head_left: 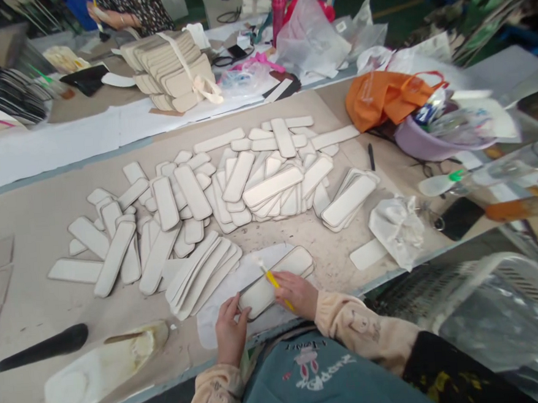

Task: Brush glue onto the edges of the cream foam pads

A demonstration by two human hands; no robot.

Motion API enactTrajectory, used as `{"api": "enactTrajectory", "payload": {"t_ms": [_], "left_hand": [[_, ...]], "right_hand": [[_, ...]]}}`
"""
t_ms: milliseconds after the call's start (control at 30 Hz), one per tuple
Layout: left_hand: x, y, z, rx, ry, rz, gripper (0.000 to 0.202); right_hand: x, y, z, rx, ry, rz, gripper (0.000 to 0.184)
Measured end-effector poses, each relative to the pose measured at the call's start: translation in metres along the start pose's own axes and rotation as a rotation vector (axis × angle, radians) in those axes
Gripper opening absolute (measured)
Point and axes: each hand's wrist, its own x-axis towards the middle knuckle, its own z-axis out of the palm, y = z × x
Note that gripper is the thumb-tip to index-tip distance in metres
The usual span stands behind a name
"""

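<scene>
While my left hand (231, 330) holds a cream, round-ended flat panel (256, 299) on white paper (211, 325), my right hand (297, 293) grips a yellow-handled brush (272, 280) (lettering on my teal apron (282, 394) is too blurred to read); similar panels (194, 191) lie heaped beyond.

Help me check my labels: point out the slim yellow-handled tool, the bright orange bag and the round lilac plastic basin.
Slim yellow-handled tool (272, 279): head view, on its yellow handle.
Bright orange bag (378, 100): head view, on its side.
Round lilac plastic basin (418, 142): head view, on its outer wall.
</scene>
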Motion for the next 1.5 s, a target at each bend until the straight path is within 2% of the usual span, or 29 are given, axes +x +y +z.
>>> {"api": "enactTrajectory", "payload": {"t_ms": [100,200,367,467,600,700,867,967,1033,1133,1233,1367,1500], "left_hand": [[0.001,-0.001,0.001,0.011,-0.010,0.008,0.044],[0.001,-0.002,0.002,0.020,-0.019,-0.002,0.044],[0.000,-0.002,0.004,0.030,-0.024,-0.022,0.043],[0.000,-0.001,0.005,0.027,-0.016,-0.035,0.040],[0.000,0.003,0.003,0.033,-0.003,-0.036,0.039],[0.000,0.008,0.001,0.050,0.002,-0.035,0.037],[-0.001,0.017,-0.001,0.067,-0.001,-0.043,0.033],[-0.001,0.023,-0.004,0.075,0.017,-0.015,0.031],[0.000,0.029,-0.008,0.075,0.008,-0.044,0.028],[-0.001,0.044,-0.021,-0.040,-0.063,-0.185,0.024],[-0.005,0.074,-0.045,-0.348,-0.236,-0.277,0.021],[-0.013,0.129,-0.076,-0.861,-0.501,-0.262,0.029],[-0.018,0.175,-0.083,-1.236,-0.655,-0.262,0.045]], "right_hand": [[-0.001,-0.010,0.019,0.011,-0.113,-0.083,0.016],[-0.008,0.005,0.017,-0.006,-0.126,-0.044,0.020],[-0.028,0.050,-0.021,-0.034,-0.022,0.100,0.019],[-0.033,0.064,-0.039,0.004,0.104,0.227,0.019],[-0.028,0.071,-0.041,0.089,0.290,0.485,0.019],[-0.022,0.077,-0.036,0.128,0.292,0.550,0.018],[-0.017,0.077,-0.039,0.093,0.321,0.510,0.013],[-0.013,0.064,-0.046,0.140,0.358,0.539,0.014],[-0.007,0.051,-0.055,0.258,0.376,0.582,0.016],[0.011,0.032,-0.082,0.485,0.404,0.588,0.023],[0.041,0.017,-0.127,0.632,0.441,0.502,0.031],[0.086,-0.001,-0.202,0.796,0.439,0.358,0.035],[0.116,-0.019,-0.260,0.832,0.470,0.275,0.036]]}}
